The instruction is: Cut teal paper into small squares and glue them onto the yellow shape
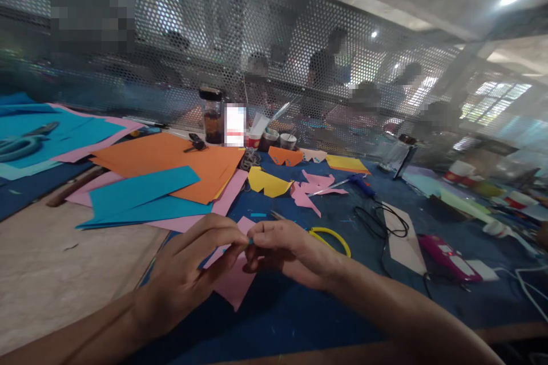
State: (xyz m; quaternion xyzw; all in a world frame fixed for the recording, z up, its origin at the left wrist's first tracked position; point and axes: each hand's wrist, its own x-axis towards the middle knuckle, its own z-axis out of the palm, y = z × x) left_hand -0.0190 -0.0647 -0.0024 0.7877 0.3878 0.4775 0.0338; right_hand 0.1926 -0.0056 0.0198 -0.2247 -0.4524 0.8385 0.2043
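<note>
My left hand [188, 271] and my right hand [285, 251] meet low in the middle of the view, fingertips pinched together on a tiny blue scrap of paper [249, 242]. Both hands hover over a pink paper piece [235, 285] lying on the blue table cover [299, 308]. Yellow-handled scissors [331, 236] lie just beyond my right hand, partly hidden by it.
Orange [171, 162], blue [141, 197] and pink sheets lie stacked to the left. Yellow [268, 182] and pink cut-outs, a glue gun [357, 182] with black cord, a pink device [447, 256], a jar [213, 116] and cups sit further back. A perforated metal screen with people behind it bounds the table.
</note>
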